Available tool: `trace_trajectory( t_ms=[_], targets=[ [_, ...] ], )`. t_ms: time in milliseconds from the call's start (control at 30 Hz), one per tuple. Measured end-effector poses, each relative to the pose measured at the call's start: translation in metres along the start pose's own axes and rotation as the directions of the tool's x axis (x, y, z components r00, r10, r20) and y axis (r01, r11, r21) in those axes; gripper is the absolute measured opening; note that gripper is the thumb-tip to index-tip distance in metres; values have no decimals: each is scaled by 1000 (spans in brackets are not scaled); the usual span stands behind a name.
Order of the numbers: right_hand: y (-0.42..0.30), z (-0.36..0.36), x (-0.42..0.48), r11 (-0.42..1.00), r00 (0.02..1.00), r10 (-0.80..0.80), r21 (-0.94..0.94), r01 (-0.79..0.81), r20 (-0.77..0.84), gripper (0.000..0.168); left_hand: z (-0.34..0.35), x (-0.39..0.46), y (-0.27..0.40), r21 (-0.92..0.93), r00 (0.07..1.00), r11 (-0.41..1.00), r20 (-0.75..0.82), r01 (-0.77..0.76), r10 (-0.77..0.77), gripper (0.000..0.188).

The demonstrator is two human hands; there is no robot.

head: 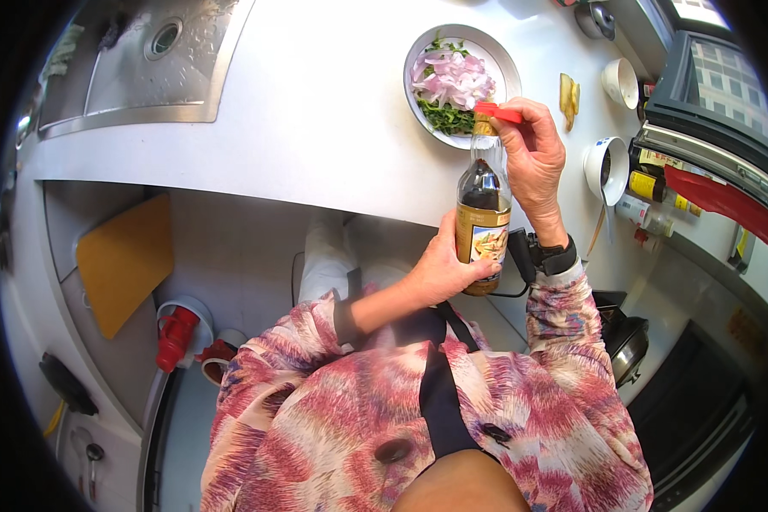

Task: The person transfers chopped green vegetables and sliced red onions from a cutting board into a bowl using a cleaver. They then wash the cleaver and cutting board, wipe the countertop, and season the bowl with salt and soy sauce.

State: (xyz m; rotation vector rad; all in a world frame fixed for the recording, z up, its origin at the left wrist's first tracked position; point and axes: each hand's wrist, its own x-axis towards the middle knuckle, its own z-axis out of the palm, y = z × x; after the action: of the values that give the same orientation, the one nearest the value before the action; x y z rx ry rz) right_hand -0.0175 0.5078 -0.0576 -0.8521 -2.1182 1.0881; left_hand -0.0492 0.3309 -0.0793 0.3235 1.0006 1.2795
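Note:
My left hand (445,265) is wrapped around the lower body of a glass sauce bottle (484,185) with a gold label and dark liquid inside. At its neck, my right hand (537,141) pinches the red flip cap (502,114) between thumb and fingers. Whether the cap is lifted or pressed down, I cannot tell. Just beyond the bottle, a round metal bowl (509,61) stands on the white counter. It holds sliced pinkish onion (457,80) on top of chopped green leaves (445,118). The bottle's top overlaps the bowl's near rim.
A steel sink (128,70) lies at the left. Right of the bowl are peeled ginger-like pieces (569,99), a small bowl (621,83) and a white bowl (605,169) with a spoon. Several bottles (646,185) line the window side. Below the counter hangs a yellow board (128,262).

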Motion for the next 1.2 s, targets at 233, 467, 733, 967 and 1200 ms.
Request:
trace_trajectory(
  t_ms=[233,467,733,967,1200],
  targets=[
    [2,0,6,999,999,25,-22,-25,25,13,1,3,10,-55,998,997,35,48,-47,68],
    [2,3,9,999,999,39,-6,-38,33,13,2,4,13,-41,999,998,18,50,-49,66],
    [-2,0,11,999,999,28,-25,-27,27,15,3,6,11,-73,999,996,23,47,-45,67],
    [0,-5,11,1000,998,-3,-22,4,63,15,2,10,12,-23,999,999,4,33,-33,69],
    [3,-4,10,1000,1000,11,-25,-11,22,15,2,11,7,-30,1000,999,0,22,-22,68]
  ],
)
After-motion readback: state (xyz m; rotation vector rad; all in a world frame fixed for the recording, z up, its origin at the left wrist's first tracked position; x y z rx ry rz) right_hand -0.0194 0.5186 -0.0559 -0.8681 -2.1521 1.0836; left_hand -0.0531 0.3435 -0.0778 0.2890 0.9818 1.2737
